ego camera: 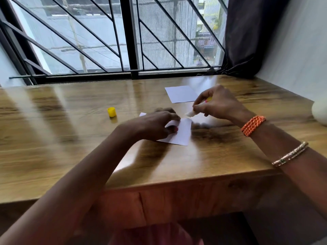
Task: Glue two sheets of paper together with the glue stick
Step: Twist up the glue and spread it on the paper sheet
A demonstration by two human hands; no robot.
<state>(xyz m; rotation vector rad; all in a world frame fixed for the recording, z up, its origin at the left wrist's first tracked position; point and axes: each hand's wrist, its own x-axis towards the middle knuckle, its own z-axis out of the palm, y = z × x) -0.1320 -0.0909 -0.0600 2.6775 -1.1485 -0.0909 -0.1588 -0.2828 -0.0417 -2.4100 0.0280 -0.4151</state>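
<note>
A small white sheet of paper (183, 132) lies on the wooden table (70, 138) in front of me. My left hand (152, 125) rests flat on its left part and covers most of it. My right hand (219, 105) grips the uncapped glue stick (190, 113), whose white tip points down-left at the sheet's upper right corner. A bit of the stick's yellow body shows between the fingers. A second white sheet (180, 94) lies farther back, beyond my right hand. The yellow cap (111, 112) stands on the table left of the hands.
A barred window (123, 41) runs along the table's far edge, and a dark curtain (251, 36) hangs at the back right. A pale rounded object (319, 112) sits at the right edge by the wall. The table's front edge is close to me.
</note>
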